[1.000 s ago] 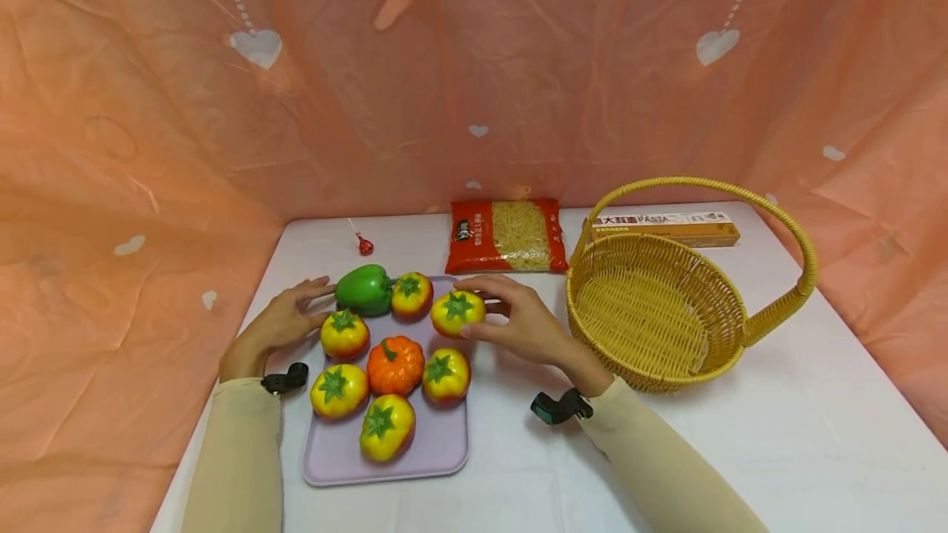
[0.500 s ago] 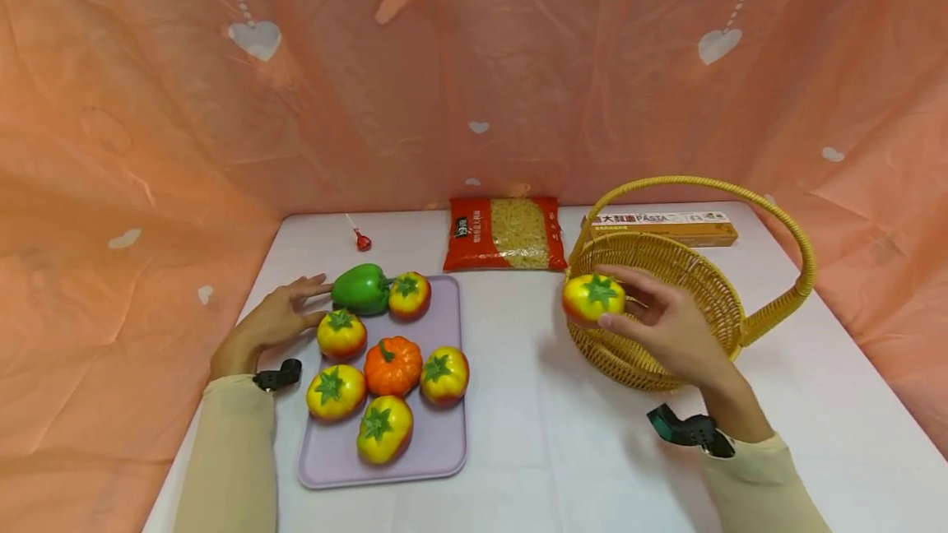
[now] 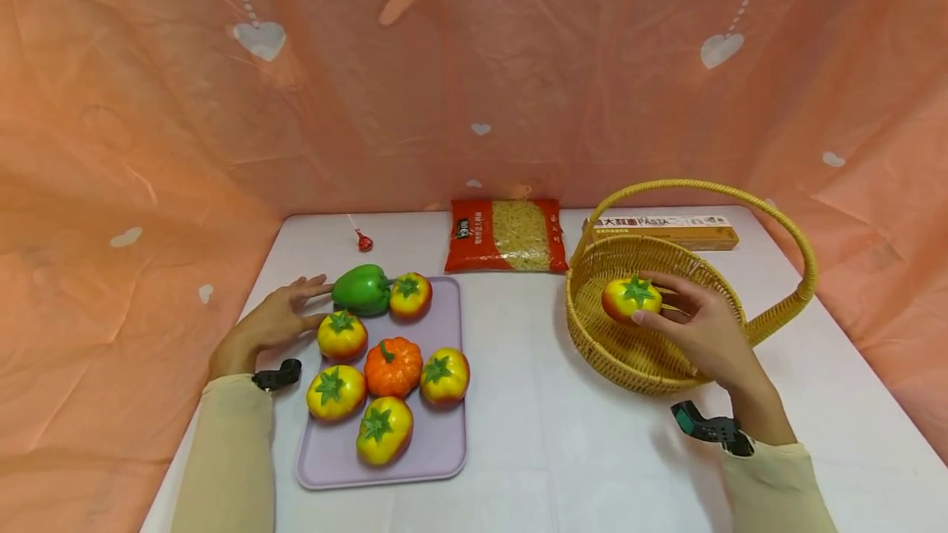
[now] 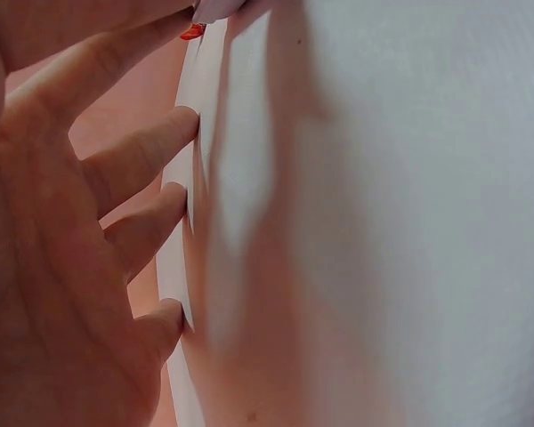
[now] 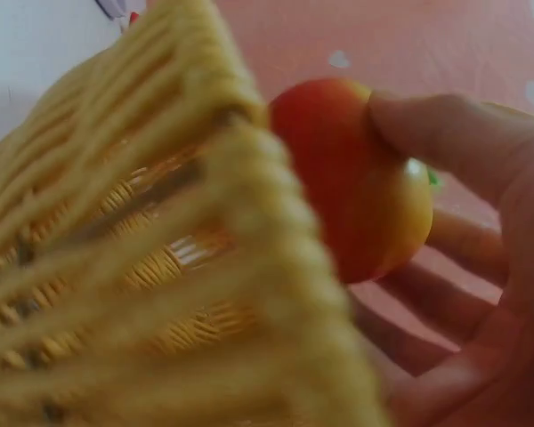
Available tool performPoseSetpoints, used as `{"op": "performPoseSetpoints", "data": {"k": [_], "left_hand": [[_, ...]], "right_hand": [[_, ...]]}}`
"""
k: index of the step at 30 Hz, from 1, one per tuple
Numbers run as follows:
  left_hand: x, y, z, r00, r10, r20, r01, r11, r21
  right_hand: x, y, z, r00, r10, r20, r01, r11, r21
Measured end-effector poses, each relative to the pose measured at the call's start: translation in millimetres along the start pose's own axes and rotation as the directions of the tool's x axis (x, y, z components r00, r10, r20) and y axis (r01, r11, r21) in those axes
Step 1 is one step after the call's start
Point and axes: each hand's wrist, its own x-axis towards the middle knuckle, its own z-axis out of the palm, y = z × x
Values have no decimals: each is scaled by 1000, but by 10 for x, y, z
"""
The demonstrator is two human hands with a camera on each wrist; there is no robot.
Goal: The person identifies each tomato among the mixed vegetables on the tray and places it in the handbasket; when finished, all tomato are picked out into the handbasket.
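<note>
My right hand [image 3: 699,325] pinches a yellow-and-red tomato [image 3: 631,299] with a green star-shaped top, over the inside of the wicker basket [image 3: 652,381]. In the right wrist view, the tomato [image 5: 338,178] shows just past the basket's rim [image 5: 267,205], between thumb and fingers. My left hand [image 3: 270,321], fingers extended, lies at the left side of the lilac tray [image 3: 437,455], close to a green bell pepper [image 3: 361,289] and a tomato [image 3: 342,336]. Its fingertips [image 4: 173,200] rest on the white surface in the left wrist view.
An orange pumpkin [image 3: 393,367] and several more tomatoes [image 3: 444,377] sit on the tray. Behind are a red bag of pasta [image 3: 507,235], a pasta box [image 3: 696,235] and a red lollipop [image 3: 364,243]. The basket's tall handle [image 3: 696,185] arches over it.
My right hand has lifted the tomato from the tray's right side and carried it rightward over the basket. The left hand has barely moved.
</note>
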Motion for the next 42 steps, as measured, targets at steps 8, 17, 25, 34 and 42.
{"op": "performPoseSetpoints", "data": {"k": [8,17,25,34,42], "left_hand": [[1,-14,-2,999,38,-2,-38,999,-4],[14,2,32,1000,19,6,-19,999,-49],[21,16,4,1000,23,-3,-23,1000,-6],[-1,14,-18,1000,-12,-1,12,1000,-18],[1,2,0,1000,2,-4,-2,1000,11]], "right_hand": [[155,47,189,986,116,123,-102,989,-110],[140,-15,271,986,94,138,-70,983,-169],[19,-245,371,987,-156,26,158,979,-133],[128,-387,889,905,-291,310,179,922,343],[293,-522,1424,811,-298,503,108,922,371]]}}
